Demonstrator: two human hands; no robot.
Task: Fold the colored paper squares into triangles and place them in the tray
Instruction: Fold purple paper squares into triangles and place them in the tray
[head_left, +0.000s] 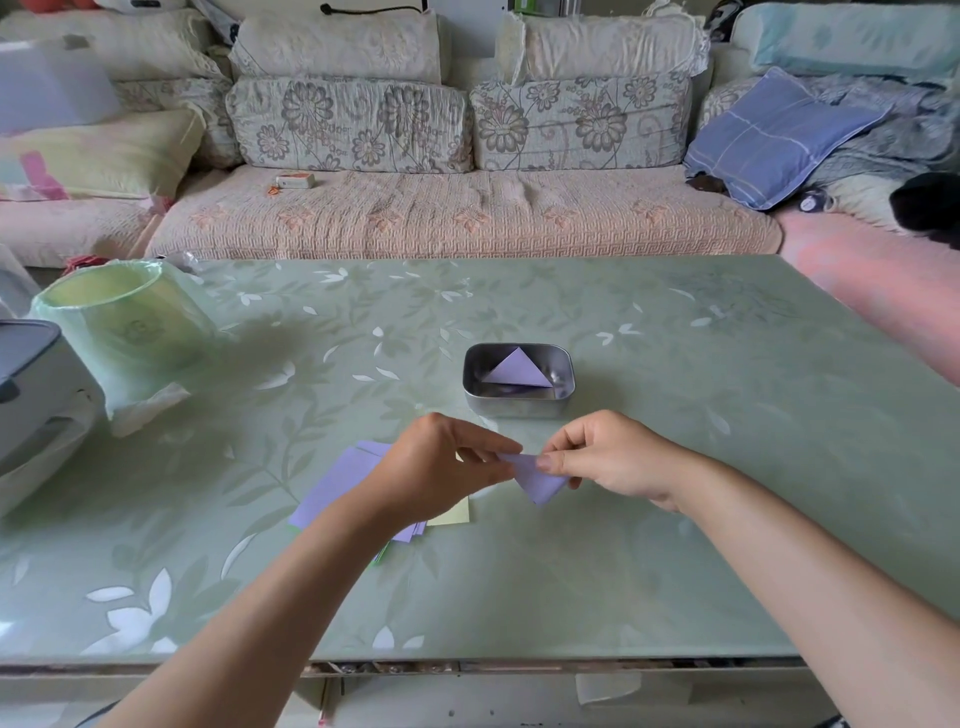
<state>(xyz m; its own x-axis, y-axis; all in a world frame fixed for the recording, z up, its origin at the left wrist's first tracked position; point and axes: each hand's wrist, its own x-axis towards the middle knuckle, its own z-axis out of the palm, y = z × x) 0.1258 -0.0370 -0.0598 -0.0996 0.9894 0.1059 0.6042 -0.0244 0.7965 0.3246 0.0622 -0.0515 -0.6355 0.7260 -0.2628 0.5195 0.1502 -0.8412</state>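
A small purple folded paper (537, 480) hangs just above the table between my hands. My left hand (441, 462) pinches its left tip and my right hand (608, 457) pinches its upper right edge. Under my left wrist lies a loose stack of paper squares (337, 488), purple on top, with a yellow sheet (454, 514) and green edges showing below. Beyond my hands stands a metal tray (519, 405) with a purple folded triangle (519, 370) lying inside.
A bin lined with a green bag (124, 322) stands at the table's left, next to a grey and white appliance (31, 384). A sofa with cushions (467, 208) runs behind the green floral table (675, 467).
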